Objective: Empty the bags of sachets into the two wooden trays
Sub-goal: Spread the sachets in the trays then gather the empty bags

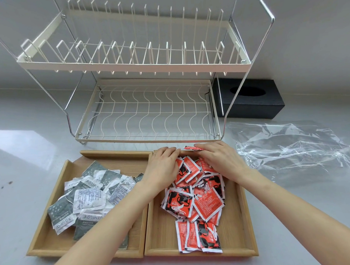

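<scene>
Hands, left point(163, 163) and right point(219, 158), flat-fingered, gripping nothing, rest on red sachets point(195, 199) to level them in right tray point(244, 225).

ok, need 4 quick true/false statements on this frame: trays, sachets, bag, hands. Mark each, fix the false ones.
1. The red sachets lie in the right tray. True.
2. The left tray holds nothing. False: it holds grey and white sachets.
3. The clear plastic bag lies flat on the counter, right of the trays. True.
4. The left hand and the right hand rest on the dish rack. False: both are at the far end of the right tray, on the red sachets.
</scene>
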`<state>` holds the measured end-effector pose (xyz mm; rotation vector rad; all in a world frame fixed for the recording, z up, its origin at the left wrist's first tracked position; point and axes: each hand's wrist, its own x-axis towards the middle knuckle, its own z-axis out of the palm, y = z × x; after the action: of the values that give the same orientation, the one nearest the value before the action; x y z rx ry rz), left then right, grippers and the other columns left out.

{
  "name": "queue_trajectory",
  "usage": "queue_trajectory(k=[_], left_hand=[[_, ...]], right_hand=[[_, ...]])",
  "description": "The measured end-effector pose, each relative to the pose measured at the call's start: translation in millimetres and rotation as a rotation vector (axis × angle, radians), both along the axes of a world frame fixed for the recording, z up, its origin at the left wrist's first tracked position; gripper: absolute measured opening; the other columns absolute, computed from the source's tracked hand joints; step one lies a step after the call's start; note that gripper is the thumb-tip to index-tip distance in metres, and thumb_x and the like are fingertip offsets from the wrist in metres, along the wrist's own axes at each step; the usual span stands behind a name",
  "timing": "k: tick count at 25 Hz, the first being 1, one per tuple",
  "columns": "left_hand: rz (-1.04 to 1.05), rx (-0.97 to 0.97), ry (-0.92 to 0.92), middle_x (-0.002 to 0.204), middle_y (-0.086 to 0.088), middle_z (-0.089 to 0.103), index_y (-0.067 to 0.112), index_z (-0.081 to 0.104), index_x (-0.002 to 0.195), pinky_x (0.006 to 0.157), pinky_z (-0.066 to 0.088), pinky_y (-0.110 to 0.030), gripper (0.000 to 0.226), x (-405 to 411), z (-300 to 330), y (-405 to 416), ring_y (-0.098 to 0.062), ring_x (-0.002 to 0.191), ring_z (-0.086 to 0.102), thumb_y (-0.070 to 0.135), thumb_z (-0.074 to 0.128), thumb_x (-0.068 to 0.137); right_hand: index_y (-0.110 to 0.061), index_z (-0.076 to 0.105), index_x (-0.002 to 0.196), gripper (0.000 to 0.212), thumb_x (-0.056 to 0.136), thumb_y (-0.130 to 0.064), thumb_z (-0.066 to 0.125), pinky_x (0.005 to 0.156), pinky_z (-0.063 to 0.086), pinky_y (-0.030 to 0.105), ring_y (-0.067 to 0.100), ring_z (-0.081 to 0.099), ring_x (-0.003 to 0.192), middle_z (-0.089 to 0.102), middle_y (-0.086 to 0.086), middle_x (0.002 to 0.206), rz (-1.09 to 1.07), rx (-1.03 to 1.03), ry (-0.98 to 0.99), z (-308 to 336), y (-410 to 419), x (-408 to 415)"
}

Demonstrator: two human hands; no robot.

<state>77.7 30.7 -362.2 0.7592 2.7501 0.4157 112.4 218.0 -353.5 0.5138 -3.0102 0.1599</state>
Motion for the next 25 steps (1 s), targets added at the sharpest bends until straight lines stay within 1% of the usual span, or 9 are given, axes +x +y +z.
queue_trajectory(k=[3, 6, 9, 11, 13, 15, 18, 21, 25], left_hand=[[0.062, 0.175, -0.040, 0.144, -0.003, 0.042, 0.018, 0.029, 0.140, 0.112, 0.026, -0.041, 0.054, 1.2, 5.0, 0.4, -0.020, 0.135, 0.034, 0.034, 0.043, 0.091], [0.053, 0.411, -0.021, 0.120, 0.001, 0.062, 0.021, 0.051, 0.124, 0.098, 0.042, -0.036, 0.038, 6.4, 16.9, 6.2, -0.015, 0.113, 0.056, 0.030, 0.053, 0.088], [0.118, 0.555, -0.049, 0.083, 0.008, 0.064, 0.014, 0.062, 0.100, 0.076, 0.048, -0.025, 0.017, 8.6, 27.0, 9.5, -0.006, 0.076, 0.058, 0.022, 0.055, 0.087], [0.159, 0.587, -0.091, 0.070, 0.016, 0.055, 0.012, 0.063, 0.095, 0.063, 0.041, -0.012, 0.015, 11.3, 31.5, 7.4, 0.002, 0.063, 0.051, 0.022, 0.056, 0.086], [0.149, 0.593, -0.131, 0.067, 0.020, 0.052, 0.013, 0.062, 0.095, 0.058, 0.039, -0.006, 0.013, 19.2, 34.5, 1.8, 0.004, 0.058, 0.051, 0.022, 0.056, 0.086], [0.117, 0.557, -0.155, 0.067, 0.019, 0.051, 0.019, 0.059, 0.097, 0.057, 0.039, -0.005, 0.011, 32.0, 35.0, -6.5, 0.002, 0.059, 0.050, 0.023, 0.056, 0.086], [0.064, 0.433, -0.174, 0.070, 0.012, 0.055, 0.017, 0.058, 0.099, 0.060, 0.039, -0.012, 0.016, 53.1, 27.1, -19.1, -0.003, 0.064, 0.050, 0.027, 0.055, 0.087], [0.037, 0.307, -0.183, 0.083, 0.005, 0.057, 0.015, 0.057, 0.105, 0.067, 0.037, -0.022, 0.022, 70.6, 18.3, -26.5, -0.013, 0.080, 0.055, 0.028, 0.053, 0.088], [-0.009, 0.217, -0.102, 0.128, -0.001, 0.052, 0.015, 0.047, 0.127, 0.100, 0.034, -0.025, 0.047, 81.9, 8.6, -36.6, -0.015, 0.124, 0.042, 0.038, 0.052, 0.086]], right_hand=[[-0.013, 0.070, 0.088, 0.024, 0.066, -0.006, 0.075, 0.067, 0.056, 0.032, 0.023, 0.071, 0.077, 0.075, 0.004, 0.091, 0.059, -0.102, 0.065, 6.1, -1.4, 6.3], [-0.015, 0.054, 0.092, 0.012, 0.080, -0.016, 0.048, 0.061, 0.055, 0.033, 0.026, 0.068, 0.070, 0.072, 0.006, 0.086, 0.073, -0.201, 0.091, 10.6, -9.3, 12.3], [-0.014, 0.042, 0.105, 0.018, 0.088, -0.015, 0.049, 0.063, 0.055, 0.043, 0.029, 0.066, 0.074, 0.065, 0.007, 0.088, -0.198, -0.591, -0.028, 16.0, -21.2, 21.8], [-0.014, 0.045, 0.108, 0.024, 0.087, -0.012, 0.056, 0.073, 0.056, 0.037, 0.022, 0.067, 0.082, 0.061, -0.004, 0.091, -0.356, -0.820, -0.101, 18.4, -24.7, 29.0], [-0.020, 0.049, 0.104, 0.022, 0.086, -0.015, 0.060, 0.076, 0.054, 0.024, 0.013, 0.066, 0.084, 0.059, -0.013, 0.087, -0.417, -0.899, -0.110, 21.5, -29.8, 39.3], [-0.017, 0.054, 0.103, 0.020, 0.085, -0.014, 0.061, 0.071, 0.047, 0.007, 0.004, 0.062, 0.077, 0.059, -0.012, 0.081, -0.447, -0.913, -0.141, 21.9, -37.1, 51.3], [-0.013, 0.055, 0.103, 0.018, 0.085, -0.011, 0.059, 0.063, 0.043, 0.001, 0.002, 0.057, 0.071, 0.057, -0.011, 0.075, -0.455, -0.898, -0.257, 16.5, -47.1, 71.3], [-0.015, 0.054, 0.104, 0.017, 0.087, -0.013, 0.057, 0.065, 0.044, 0.005, -0.001, 0.055, 0.072, 0.058, -0.011, 0.078, -0.433, -0.816, -0.341, 10.1, -54.4, 84.6], [-0.015, 0.056, 0.113, 0.025, 0.088, -0.018, 0.054, 0.087, 0.050, 0.031, 0.010, 0.058, 0.092, 0.062, -0.004, 0.100, -0.366, -0.629, -0.302, 4.7, -55.9, 92.8]])
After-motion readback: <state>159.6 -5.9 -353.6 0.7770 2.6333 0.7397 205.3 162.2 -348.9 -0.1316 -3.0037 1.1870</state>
